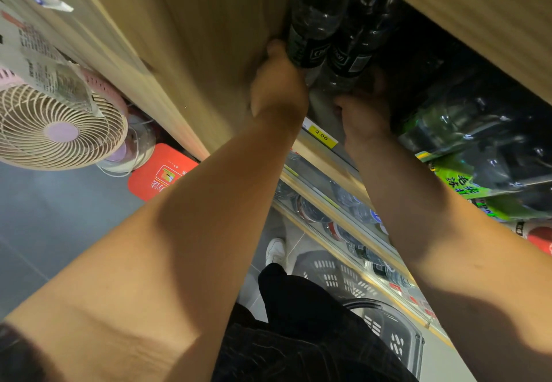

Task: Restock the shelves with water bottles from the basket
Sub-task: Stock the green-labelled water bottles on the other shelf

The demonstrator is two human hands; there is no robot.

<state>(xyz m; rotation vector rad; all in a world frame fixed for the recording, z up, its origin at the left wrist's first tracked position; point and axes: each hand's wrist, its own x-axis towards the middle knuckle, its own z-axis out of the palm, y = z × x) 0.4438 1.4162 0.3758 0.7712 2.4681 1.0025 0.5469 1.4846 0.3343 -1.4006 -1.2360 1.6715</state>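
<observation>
Both arms reach up into a wooden shelf at the top of the view. My left hand grips the lower part of a clear water bottle with a black label, right against the shelf's left wall. My right hand holds the bottom of a second black-labelled bottle beside the first. Both bottles stand in the shelf's dark left corner. The grey basket sits on the floor below, beside my legs; its contents are hidden.
More bottles, some with green labels, fill the shelf to the right. Lower shelves hold several bottles. A yellow price tag marks the shelf edge. A beige fan and a red sign are at left.
</observation>
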